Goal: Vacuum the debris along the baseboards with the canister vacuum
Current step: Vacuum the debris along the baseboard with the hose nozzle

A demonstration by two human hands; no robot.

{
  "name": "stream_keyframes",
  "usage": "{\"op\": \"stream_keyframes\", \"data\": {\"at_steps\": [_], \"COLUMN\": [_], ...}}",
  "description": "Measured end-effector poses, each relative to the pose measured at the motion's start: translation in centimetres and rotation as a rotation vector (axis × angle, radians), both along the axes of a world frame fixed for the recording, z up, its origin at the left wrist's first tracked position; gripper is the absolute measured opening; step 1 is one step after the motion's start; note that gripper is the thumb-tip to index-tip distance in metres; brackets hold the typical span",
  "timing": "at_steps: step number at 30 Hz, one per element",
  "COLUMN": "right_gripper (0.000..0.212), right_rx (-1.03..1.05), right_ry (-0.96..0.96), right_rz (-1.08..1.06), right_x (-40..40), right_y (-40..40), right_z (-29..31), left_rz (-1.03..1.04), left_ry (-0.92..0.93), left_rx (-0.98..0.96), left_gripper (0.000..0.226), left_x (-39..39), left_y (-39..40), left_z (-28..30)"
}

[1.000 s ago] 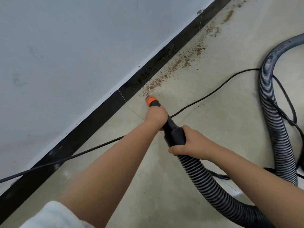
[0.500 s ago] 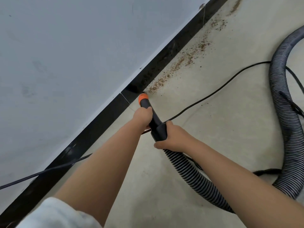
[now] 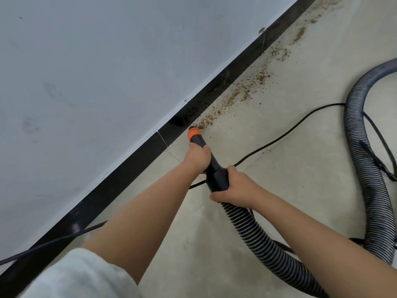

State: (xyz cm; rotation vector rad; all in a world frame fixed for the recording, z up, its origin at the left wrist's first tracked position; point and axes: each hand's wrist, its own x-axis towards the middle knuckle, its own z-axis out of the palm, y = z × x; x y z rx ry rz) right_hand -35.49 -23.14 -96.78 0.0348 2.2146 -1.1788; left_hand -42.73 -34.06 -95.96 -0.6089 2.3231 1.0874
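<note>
Nozzle (image 3: 194, 133) advanced to debris (image 3: 236, 97), both hands gripping

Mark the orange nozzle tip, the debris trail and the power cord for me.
orange nozzle tip (image 3: 194, 134): head view, on the orange collar.
debris trail (image 3: 247, 93): head view, mid-trail beside the baseboard.
power cord (image 3: 285, 134): head view, on the stretch right of the nozzle.

left arm: bare, stretched toward 12 o'clock | left hand (image 3: 196, 157): fingers curled, gripping | right arm: reaching toward 11 o'clock | right hand (image 3: 233, 187): fingers wrapped, gripping, behind left
</note>
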Motion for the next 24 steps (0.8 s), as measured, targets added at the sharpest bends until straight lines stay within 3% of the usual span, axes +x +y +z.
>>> {"op": "stream_keyframes", "data": {"at_steps": [8,14,24], "right_gripper": [0.051,0.05,0.048], "right_rx": [0.069,0.13,0.198], "right_ry": [0.027,0.028,-0.012], "right_rz": [-0.075,-0.027,-0.054], "right_x": [-1.4,-0.8,0.1], "right_y": [-0.8,-0.9,1.2], "right_z": [0.1,0.8,3.7], "left_rz": [-0.075,-0.032,-0.068], "left_ry": [0.092,0.031,-0.031], "left_rx": [0.04,0.001,0.056], "left_gripper": [0.045,0.06,0.064], "left_x": [-2.5,-2.9,-2.1], "left_y": [-0.3,0.0,2.3], "left_z": [-1.3,-1.9,-0.8]}}
